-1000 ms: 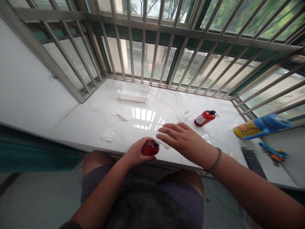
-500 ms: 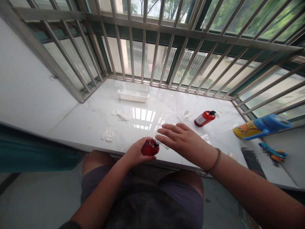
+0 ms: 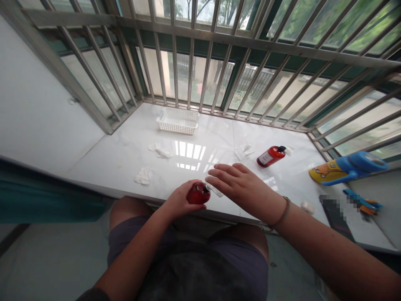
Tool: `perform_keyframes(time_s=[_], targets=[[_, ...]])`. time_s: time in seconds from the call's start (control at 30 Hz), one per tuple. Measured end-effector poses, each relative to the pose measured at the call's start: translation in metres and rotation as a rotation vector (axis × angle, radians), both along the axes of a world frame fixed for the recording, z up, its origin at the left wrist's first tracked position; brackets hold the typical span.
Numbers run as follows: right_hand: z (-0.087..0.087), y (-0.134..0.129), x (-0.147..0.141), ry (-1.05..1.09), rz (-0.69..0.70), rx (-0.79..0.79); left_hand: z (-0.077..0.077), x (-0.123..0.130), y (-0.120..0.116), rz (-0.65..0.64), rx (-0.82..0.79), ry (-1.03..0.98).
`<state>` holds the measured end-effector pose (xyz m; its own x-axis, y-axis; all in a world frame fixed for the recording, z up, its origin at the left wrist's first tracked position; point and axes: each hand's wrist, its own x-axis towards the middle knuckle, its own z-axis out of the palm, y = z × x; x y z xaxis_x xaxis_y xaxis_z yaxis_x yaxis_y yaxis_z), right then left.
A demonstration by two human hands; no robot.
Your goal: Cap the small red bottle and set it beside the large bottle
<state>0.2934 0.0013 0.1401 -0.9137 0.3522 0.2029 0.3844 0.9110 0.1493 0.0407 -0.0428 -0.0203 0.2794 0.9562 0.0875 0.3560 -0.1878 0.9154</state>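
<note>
Bottle, likely slippery, best held round its red body, is resting clasped in the left hand while the right hand is grasping a clear container.

A dark top, purplish shorts and a thin bracelet are worn.

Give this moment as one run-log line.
left hand: holding red bottle; right hand: at clear object beside it, grip hidden; counter: white basket, second red bottle
</note>
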Motion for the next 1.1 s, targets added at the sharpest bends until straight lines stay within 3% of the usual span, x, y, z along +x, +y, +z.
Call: perform_keyframes(time_s=[0.17,0.43,0.67,0.8,0.87,0.97,1.1], targets=[[-0.022,0.001,0.009,0.084,-0.108,-0.125,-0.002,-0.001,0.0,-0.012,-0.004,-0.024],[-0.08,-0.016,0.026,0.435,-0.337,-0.44,0.004,-0.006,-0.001,0.011,-0.017,-0.043],[-0.136,-0.029,0.048,0.67,-0.66,-0.569,0.002,-0.005,-0.001,0.096,-0.027,-0.066],[-0.168,-0.026,0.062,0.741,-0.831,-0.764,-0.002,-0.003,0.004,0.167,-0.007,-0.084],[-0.181,-0.022,0.067,0.795,-0.854,-0.853,-0.004,-0.002,0.009,0.196,0.011,-0.089],[-0.192,-0.015,0.069,0.875,-0.782,-0.915,-0.006,0.001,0.02,0.234,0.027,-0.115],[-0.192,-0.011,0.074,0.865,-0.698,-0.85,-0.006,0.004,0.034,0.31,0.029,-0.16]])
